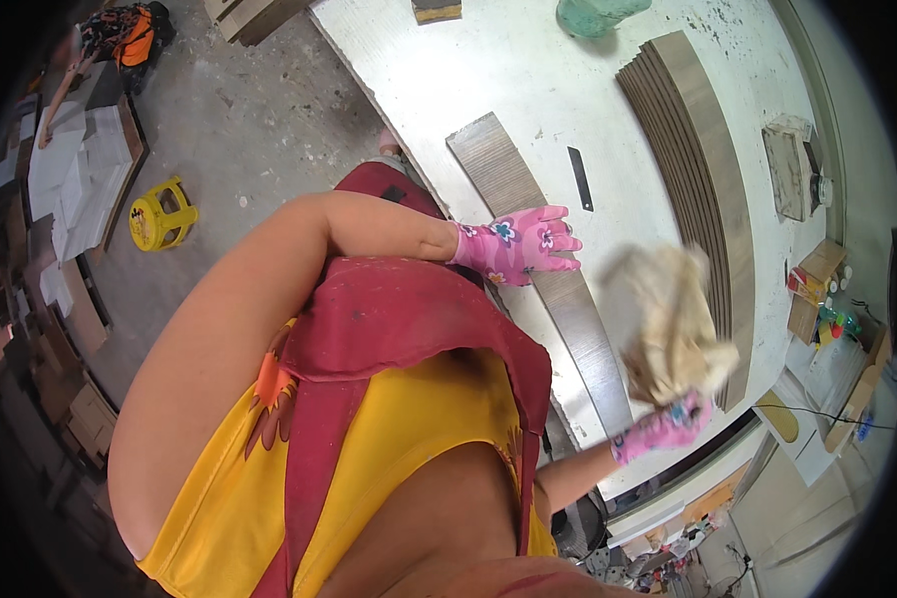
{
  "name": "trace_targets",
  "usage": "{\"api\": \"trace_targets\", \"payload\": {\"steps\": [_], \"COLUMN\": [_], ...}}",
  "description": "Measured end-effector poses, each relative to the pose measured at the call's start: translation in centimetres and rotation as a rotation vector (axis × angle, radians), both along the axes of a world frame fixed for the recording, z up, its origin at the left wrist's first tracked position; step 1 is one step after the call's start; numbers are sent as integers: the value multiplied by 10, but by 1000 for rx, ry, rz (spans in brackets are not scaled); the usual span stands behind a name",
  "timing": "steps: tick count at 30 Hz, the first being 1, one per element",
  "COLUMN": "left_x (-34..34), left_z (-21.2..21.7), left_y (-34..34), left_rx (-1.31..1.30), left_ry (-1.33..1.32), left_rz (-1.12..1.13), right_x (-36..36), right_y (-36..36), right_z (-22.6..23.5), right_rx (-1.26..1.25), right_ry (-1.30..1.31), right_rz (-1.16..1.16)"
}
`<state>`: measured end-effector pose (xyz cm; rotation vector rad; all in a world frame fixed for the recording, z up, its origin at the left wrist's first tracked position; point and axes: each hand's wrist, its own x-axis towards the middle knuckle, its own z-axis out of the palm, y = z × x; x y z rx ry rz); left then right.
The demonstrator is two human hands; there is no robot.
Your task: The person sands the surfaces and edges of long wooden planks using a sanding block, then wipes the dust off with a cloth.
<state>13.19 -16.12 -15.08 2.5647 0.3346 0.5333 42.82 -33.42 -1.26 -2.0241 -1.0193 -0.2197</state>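
Observation:
My left hand (520, 245), in a pink flowered glove, rests across a grey-brown wood-grain board (580, 317) lying along the near edge of the white table (409, 75). Its fingers are stretched out on the board, pointing right. Gripped in my right hand (670, 431), which wears a matching glove, is a cream cloth rag (676, 334) smeared by motion. That hand is over the right part of the table, past the board's end. A thin dark metal strip (580, 179) lies just beyond the board.
A stack of similar boards (683, 149) stands farther across the table. Toward the far edge are a green plastic bag (598, 15) and a worn pale block (789, 169). On the floor at left are a yellow stool (162, 214) and white panels (80, 179), with another person (120, 40) behind.

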Motion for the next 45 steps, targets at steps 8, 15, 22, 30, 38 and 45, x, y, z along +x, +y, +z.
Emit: {"api": "trace_targets", "payload": {"steps": [8, 15, 22, 30, 38, 45], "left_x": [1, 6, 8, 3, 2, 10], "left_z": [-48, -39, -55, -15, -52, -66], "left_y": [-20, -24, -24, -1, -25, -39], "left_rx": [-348, -435, -329, 40, -367, -381], "left_ry": [-72, -297, -290, -62, -298, -108], "left_rz": [-14, 64, 102, 146, 49, 91], "right_x": [-201, -274, -279, -253, -285, -293], "right_y": [209, 250, 277, 334, 249, 267], "right_z": [-63, -105, -123, -98, -92, -105], "right_rx": [-361, -463, -546, -450, -363, -764], "right_ry": [-135, -259, -198, -315, -577, -337], "right_rz": [1063, 1128, 1071, 783, 1240, 1219]}}
